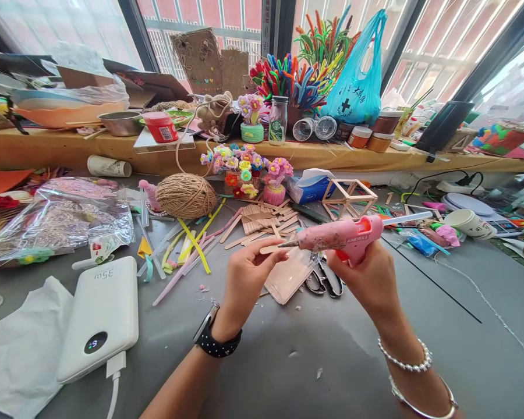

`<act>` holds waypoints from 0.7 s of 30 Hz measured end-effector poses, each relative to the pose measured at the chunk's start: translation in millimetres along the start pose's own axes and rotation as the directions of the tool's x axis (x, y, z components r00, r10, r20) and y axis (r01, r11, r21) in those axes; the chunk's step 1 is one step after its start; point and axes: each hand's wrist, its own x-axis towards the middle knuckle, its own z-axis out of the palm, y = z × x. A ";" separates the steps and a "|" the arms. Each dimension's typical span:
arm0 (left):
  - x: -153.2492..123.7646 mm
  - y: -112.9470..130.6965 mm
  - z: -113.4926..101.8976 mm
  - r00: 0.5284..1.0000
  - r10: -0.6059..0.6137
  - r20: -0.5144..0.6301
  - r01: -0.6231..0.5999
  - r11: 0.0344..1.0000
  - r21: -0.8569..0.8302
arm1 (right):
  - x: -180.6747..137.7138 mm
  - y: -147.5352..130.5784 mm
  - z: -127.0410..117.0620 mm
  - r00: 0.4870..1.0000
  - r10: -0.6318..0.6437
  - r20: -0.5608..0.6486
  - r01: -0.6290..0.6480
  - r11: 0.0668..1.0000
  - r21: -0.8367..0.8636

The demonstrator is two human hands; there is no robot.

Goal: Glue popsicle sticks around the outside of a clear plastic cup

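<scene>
My right hand (369,278) grips a pink glue gun (344,235) with a clear glue stick at its back. Its metal nozzle points left at a wooden craft stick (274,247) pinched in the fingers of my left hand (247,278). Just under both hands lie a small clear plastic bag (291,278) and a pair of scissors (325,280) on the grey table. A pile of loose wooden sticks (262,220) lies just beyond the hands.
A white power bank (99,317) with its cable lies at the left. Behind are a twine ball (186,195), a wooden stick cube frame (348,198), pipe-cleaner flower pots (244,166), a tissue pack (311,187), coloured strips (192,241), a paper cup (468,223).
</scene>
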 end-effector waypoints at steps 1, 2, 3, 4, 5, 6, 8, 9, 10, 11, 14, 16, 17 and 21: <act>0.1 -0.4 -0.4 1.000 0.010 -0.002 -0.010 1.000 0.008 | -0.5 -0.2 0.1 0.998 -0.053 -0.021 0.052 0.998 -0.035; 0.1 -0.6 -0.7 1.000 0.021 -0.004 -0.021 1.000 0.016 | -1.1 -0.1 0.5 0.994 -0.099 -0.039 0.097 0.993 -0.065; -0.1 -0.6 -0.7 0.999 0.032 -0.010 -0.032 0.999 0.027 | -1.6 0.4 1.3 0.989 -0.140 -0.052 0.135 0.986 -0.093; -0.4 -0.5 -0.6 0.999 0.040 -0.014 -0.039 0.998 0.040 | -2.1 1.0 2.4 0.983 -0.175 -0.062 0.167 0.979 -0.116; -0.7 -0.4 -0.3 0.999 0.045 -0.018 -0.044 0.998 0.053 | -2.7 1.7 3.6 0.977 -0.203 -0.068 0.193 0.972 -0.136; -1.1 -0.4 -0.1 0.999 0.049 -0.019 -0.048 0.997 0.065 | -3.1 2.2 5.0 0.971 -0.226 -0.074 0.213 0.965 -0.152; -1.9 -0.6 0.3 0.998 0.056 -0.011 -0.055 0.995 0.081 | -3.9 2.6 7.7 0.962 -0.258 -0.084 0.241 0.954 -0.179; -2.2 -0.9 0.3 0.998 0.059 -0.004 -0.058 0.995 0.085 | -4.2 2.5 8.8 0.959 -0.270 -0.088 0.250 0.949 -0.192; -2.5 -1.3 0.2 0.998 0.062 0.002 -0.062 0.994 0.086 | -4.3 2.2 9.6 0.955 -0.280 -0.094 0.257 0.945 -0.202; -2.8 -1.7 0.0 0.998 0.064 0.006 -0.065 0.994 0.087 | -4.4 1.9 10.2 0.953 -0.288 -0.098 0.263 0.942 -0.210; -3.0 -2.4 -0.6 0.998 0.063 0.017 -0.064 0.993 0.100 | -4.4 0.9 10.5 0.950 -0.297 -0.098 0.270 0.937 -0.221; -2.8 -2.5 -1.1 0.998 0.063 0.022 -0.065 0.992 0.108 | -4.5 0.4 10.1 0.952 -0.293 -0.088 0.268 0.937 -0.223; -2.8 -2.5 -1.3 0.998 0.062 0.024 -0.064 0.992 0.108 | -4.6 0.2 9.8 0.954 -0.289 -0.080 0.265 0.937 -0.226; -2.8 -2.4 -1.8 0.998 0.058 0.030 -0.060 0.994 0.093 | -5.3 0.0 9.9 0.959 -0.275 -0.062 0.253 0.937 -0.242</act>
